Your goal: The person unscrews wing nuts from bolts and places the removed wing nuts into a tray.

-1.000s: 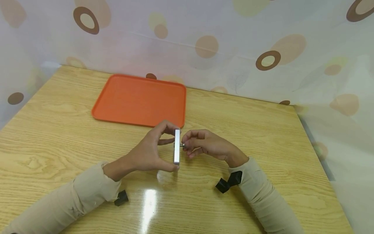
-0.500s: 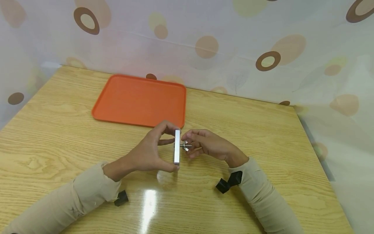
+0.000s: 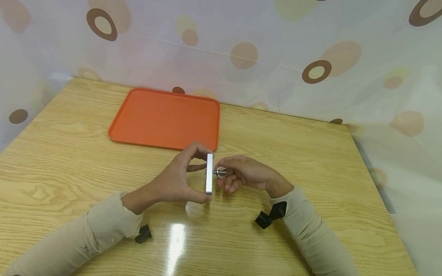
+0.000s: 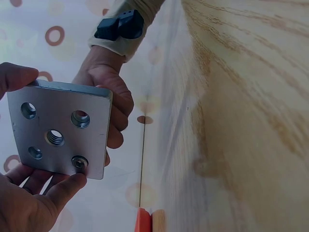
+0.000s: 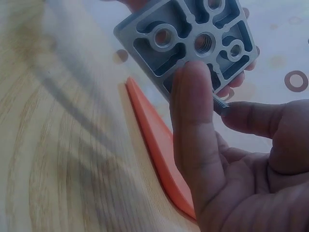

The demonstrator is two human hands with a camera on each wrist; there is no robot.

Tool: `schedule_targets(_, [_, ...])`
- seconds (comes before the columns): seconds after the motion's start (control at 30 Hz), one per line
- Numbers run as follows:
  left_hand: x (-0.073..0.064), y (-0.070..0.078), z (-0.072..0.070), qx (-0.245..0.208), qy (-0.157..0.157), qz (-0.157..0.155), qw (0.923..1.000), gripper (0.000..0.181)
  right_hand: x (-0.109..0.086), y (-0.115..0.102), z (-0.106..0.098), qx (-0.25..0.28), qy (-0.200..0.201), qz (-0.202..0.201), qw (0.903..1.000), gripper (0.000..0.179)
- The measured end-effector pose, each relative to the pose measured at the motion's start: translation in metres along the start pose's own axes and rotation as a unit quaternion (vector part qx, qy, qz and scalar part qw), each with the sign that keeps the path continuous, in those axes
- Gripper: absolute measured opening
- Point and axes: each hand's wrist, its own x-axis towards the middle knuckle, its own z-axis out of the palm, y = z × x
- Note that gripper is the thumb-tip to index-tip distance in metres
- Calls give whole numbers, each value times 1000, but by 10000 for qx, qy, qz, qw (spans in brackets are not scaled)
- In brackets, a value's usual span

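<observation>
My left hand (image 3: pixel 174 178) grips a square metal plate (image 3: pixel 209 174) on edge above the table, thumb and fingers on opposite edges. The left wrist view shows a threaded centre hole and corner holes; a fingertip presses the bolt head (image 4: pixel 79 162) seated in one. On the plate's ribbed side the bolt's threaded shank (image 5: pixel 220 105) sticks out to the right, carrying a wing nut (image 3: pixel 219 173). My right hand (image 3: pixel 252 173) has thumb and index finger about the wing nut, other fingers loosely curled. In the right wrist view the index finger hides the nut.
An orange tray (image 3: pixel 169 119) lies on the wooden table (image 3: pixel 293 145) behind the hands, near the back edge. A patterned cloth (image 3: pixel 207 50) hangs behind and at the sides. Black wrist cameras (image 3: pixel 271 215) sit at the sleeves.
The wing nut, mostly covered by the right fingers a second ago, came into view and now stands at a different angle. The right fingers have shifted around it. The left hand and plate stay put.
</observation>
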Motion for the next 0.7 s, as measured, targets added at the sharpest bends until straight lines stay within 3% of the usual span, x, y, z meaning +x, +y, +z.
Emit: schedule_targets(0.7, [0,-1,-1,-4,-32,-68,10000,76,0,-2,1,-122,151,-109,9998,31])
